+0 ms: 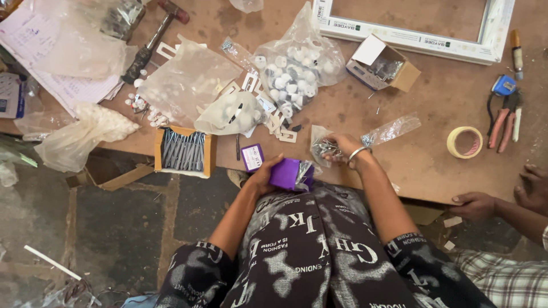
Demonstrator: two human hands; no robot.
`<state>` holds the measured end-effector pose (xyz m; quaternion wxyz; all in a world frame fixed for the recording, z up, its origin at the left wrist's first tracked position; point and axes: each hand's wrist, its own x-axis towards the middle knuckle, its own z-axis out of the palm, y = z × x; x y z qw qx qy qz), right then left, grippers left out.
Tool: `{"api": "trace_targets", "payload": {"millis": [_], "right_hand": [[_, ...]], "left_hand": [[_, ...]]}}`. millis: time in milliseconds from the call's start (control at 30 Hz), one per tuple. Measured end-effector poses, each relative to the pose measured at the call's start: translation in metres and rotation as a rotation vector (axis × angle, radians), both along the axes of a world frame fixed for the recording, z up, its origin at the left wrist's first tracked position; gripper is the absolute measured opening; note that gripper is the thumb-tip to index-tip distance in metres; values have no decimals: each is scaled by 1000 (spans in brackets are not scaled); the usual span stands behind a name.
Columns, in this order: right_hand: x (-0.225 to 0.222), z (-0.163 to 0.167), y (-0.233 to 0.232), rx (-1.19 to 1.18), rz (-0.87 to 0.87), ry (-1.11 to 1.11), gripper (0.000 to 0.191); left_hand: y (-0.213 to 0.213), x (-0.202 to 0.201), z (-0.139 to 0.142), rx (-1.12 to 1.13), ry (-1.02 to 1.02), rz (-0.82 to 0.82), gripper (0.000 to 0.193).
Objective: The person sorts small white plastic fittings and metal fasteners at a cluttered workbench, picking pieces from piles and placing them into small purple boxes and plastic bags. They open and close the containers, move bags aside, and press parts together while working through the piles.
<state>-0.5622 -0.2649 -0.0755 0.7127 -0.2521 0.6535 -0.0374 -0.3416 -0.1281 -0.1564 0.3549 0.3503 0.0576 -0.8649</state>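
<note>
My left hand [264, 175] holds a small purple cardboard box [287, 173] at the table's front edge, with a bit of clear plastic sticking out of its open end. My right hand [342, 147], with a metal bangle on the wrist, is closed on a small clear plastic bag of metal screws [324, 147] lying on the brown table [434, 97]. The purple box sits just below and to the left of the bag.
An open box of long nails [182, 151], a small purple box lid [252, 157], bags of white plastic caps [291, 71], a hammer [153, 40], a cardboard box [383, 67], a white frame [416, 40], tape roll [464, 142] and pliers [502, 120] lie around. Another person's hands [502, 199] rest at the right edge.
</note>
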Motion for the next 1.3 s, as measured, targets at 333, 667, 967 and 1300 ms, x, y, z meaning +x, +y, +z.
{"api": "trace_targets", "payload": {"millis": [333,667,967,1300], "right_hand": [[6,-22,14,-312,-120,-216,36],[18,17,46,-1107,476,659,53],[54,10,71,-1303,676,865,30],[12,-9,67,-1369,578,824,17]], "left_hand": [[13,5,-5,-16,-29,-6,56],[44,6,2,13,-63,33,59],[71,10,0,60,-98,40,51],[92,29,0,44,-106,27,54]]}}
